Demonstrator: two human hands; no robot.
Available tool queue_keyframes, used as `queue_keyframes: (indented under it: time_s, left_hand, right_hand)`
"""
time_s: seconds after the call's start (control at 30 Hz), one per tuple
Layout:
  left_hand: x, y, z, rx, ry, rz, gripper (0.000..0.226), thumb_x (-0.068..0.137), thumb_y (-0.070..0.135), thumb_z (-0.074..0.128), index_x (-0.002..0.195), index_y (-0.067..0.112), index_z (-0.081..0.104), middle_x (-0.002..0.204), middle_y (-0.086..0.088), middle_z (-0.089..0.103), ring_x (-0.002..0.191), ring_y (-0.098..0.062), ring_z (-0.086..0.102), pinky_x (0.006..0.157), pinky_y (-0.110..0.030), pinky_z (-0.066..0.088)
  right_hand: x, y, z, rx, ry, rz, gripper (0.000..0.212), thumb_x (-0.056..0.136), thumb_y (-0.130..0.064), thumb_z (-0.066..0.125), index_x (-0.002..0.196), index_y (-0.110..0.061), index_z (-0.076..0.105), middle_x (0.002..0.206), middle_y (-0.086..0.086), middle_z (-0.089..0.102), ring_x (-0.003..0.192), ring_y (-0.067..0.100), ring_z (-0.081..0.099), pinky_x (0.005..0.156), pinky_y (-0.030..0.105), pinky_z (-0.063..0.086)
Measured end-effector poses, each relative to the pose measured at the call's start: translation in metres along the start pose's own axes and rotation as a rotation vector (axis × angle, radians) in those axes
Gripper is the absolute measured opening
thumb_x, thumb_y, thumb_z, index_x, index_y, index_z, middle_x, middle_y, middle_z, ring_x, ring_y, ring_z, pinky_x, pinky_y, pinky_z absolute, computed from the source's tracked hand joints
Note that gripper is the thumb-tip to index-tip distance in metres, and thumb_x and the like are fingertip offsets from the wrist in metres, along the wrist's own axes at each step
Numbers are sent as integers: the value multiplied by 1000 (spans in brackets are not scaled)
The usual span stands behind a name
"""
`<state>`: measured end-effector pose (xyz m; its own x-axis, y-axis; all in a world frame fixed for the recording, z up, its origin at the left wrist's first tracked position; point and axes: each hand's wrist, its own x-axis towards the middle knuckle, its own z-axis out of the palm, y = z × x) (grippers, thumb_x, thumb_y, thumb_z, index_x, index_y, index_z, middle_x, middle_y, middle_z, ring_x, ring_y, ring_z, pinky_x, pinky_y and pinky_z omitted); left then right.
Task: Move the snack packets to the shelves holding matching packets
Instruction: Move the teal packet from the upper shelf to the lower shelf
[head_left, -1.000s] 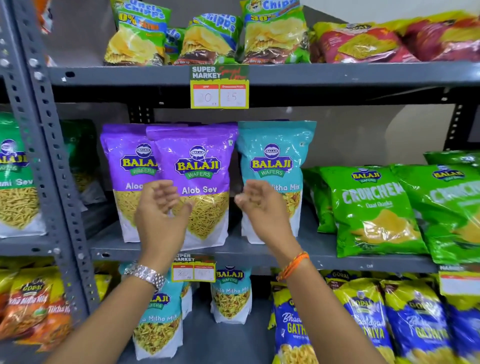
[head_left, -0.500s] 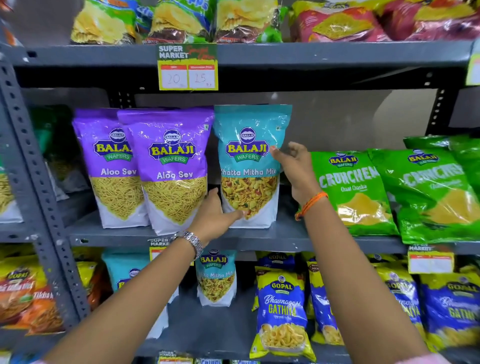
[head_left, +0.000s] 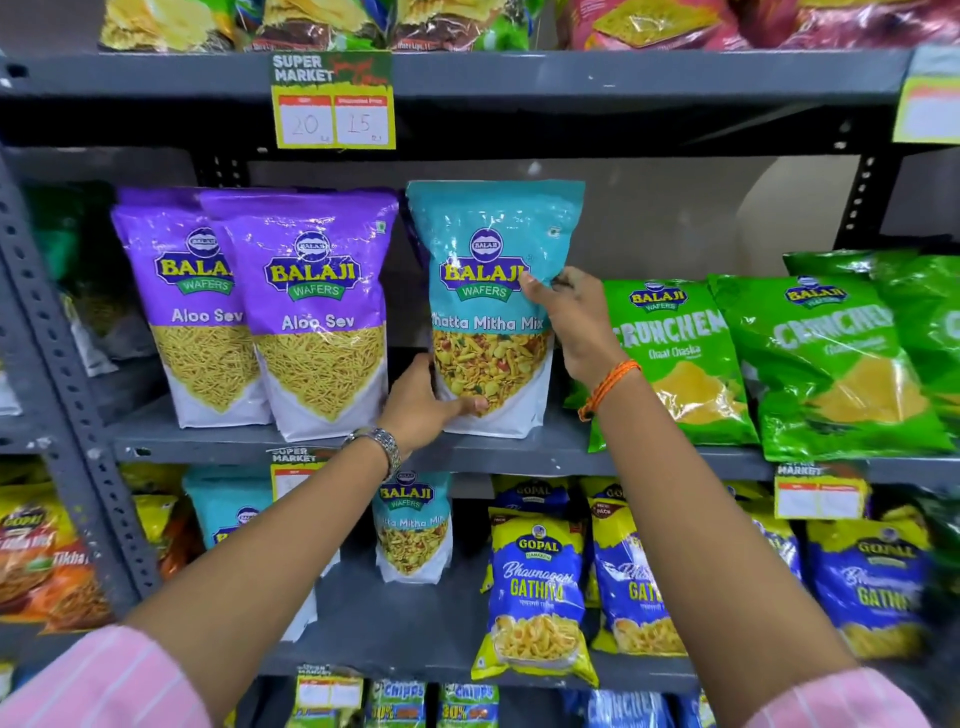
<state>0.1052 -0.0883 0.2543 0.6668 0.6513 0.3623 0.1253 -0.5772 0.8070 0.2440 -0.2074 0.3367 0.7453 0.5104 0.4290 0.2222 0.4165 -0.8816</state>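
One teal packet (head_left: 488, 291) stands upright on the middle shelf (head_left: 519, 449), just right of two purple packets (head_left: 311, 312). The left hand (head_left: 421, 405) grips its lower left corner; the right hand (head_left: 576, 322) pinches its right edge. Two more teal packets (head_left: 413, 525) stand on the shelf below.

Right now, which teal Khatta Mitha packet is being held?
The one on the middle shelf beside the Aloo Sev packets, gripped by both hands; the others sit untouched below.
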Motion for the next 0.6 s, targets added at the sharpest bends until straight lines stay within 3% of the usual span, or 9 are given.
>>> queue_keyframes:
  time_s: [0.2,0.3,0.43,0.6]
  left_hand:
    - [-18,0,1,-52,33,33,78,66,26,93,129,13,49,128,-4,65,115,-16,57,99,-30,45]
    - [-32,1,-6,-57,36,71,71,66,27,92,120,21,47,119,3,63,112,-14,57,96,-28,44]
    - [-55,-6,-23,-61,58,98,79,60,34,95,123,19,50,124,4,65,115,-15,60,98,-32,47]
    - [-99,-18,-51,-67,81,112,83,54,34,98,121,27,50,118,10,67,109,-11,64,93,-32,50]
  right_hand:
    - [-24,-12,-4,61,18,-23,29,86,-7,72,113,0,63,108,12,74,84,13,75,71,25,63]
    - [-38,-19,1,95,30,-36,29,83,-4,75,111,0,65,108,14,75,92,19,76,77,31,64]
    - [-63,-25,10,132,32,-52,36,81,-3,76,114,5,63,111,20,74,101,30,74,83,37,63]
    - [-109,-30,21,98,-24,-70,38,82,-3,75,118,4,62,114,20,73,106,32,72,90,40,61]
